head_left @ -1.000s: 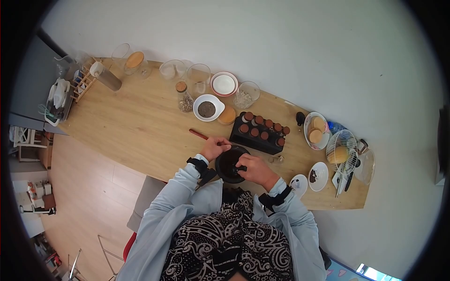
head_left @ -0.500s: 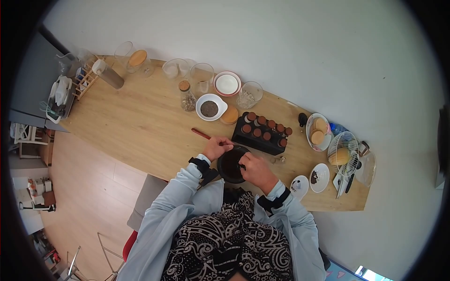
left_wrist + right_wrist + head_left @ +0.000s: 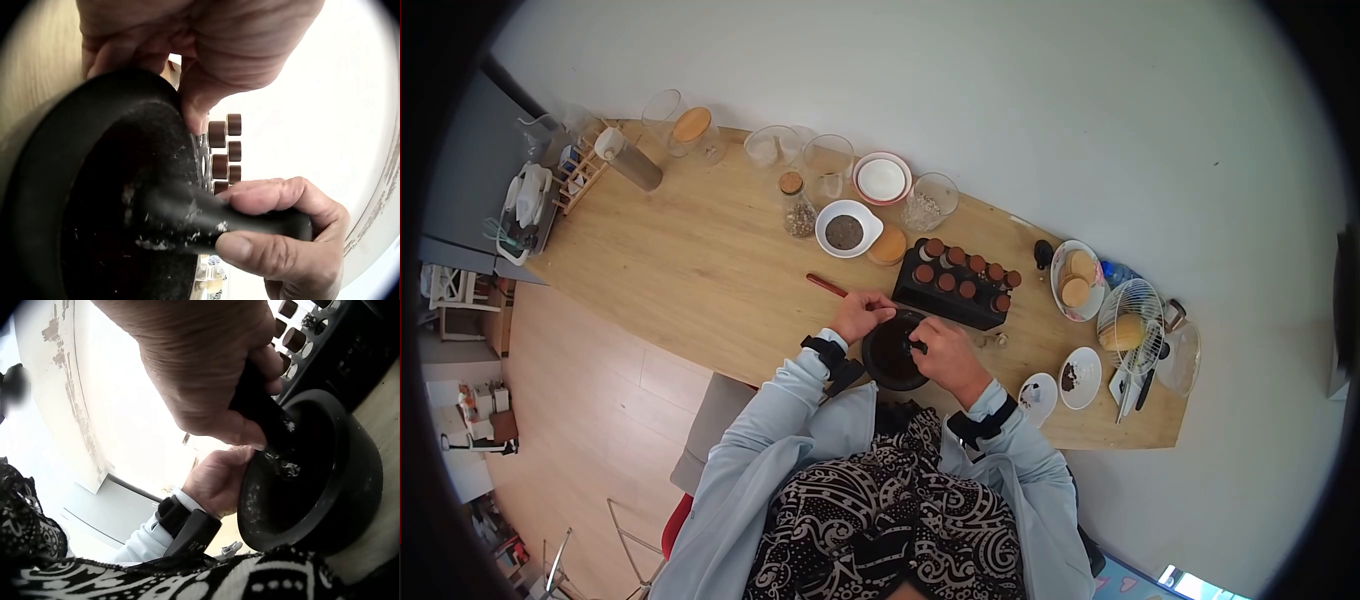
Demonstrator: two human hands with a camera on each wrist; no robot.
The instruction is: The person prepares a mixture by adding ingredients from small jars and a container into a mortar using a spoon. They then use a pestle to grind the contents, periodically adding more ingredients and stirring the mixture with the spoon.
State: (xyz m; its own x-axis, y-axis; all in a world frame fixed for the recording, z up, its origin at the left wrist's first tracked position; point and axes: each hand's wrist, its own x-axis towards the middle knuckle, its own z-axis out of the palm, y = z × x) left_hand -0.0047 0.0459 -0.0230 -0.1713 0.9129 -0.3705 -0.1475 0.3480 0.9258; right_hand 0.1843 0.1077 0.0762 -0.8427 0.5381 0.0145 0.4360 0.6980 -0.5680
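A black mortar (image 3: 106,103) stands at the table's near edge, dark inside with pale specks on its wall. The left hand (image 3: 861,316) grips its rim, thumb on the rim and fingers round the outside, as the left wrist view shows. In the right hand (image 3: 949,362) is a black pestle (image 3: 187,215), its shaft held between thumb and curled fingers. The pestle's lower end leans inside the mortar, with whitish marks on it. From the right wrist view, the right hand (image 3: 206,369) is above the mortar (image 3: 359,481), with the left hand (image 3: 219,481) across from it.
A black rack (image 3: 950,298) of brown-capped jars is just beyond the mortar. A red-brown stick (image 3: 826,285) lies left of it. Farther back are a white bowl (image 3: 867,246) and glass containers. Small white dishes (image 3: 1083,390) and a wire basket (image 3: 1145,350) stand at right.
The right hand and pestle have shifted slightly within the mortar, the hand now a little higher in the head view. The left hand keeps its hold on the rim.
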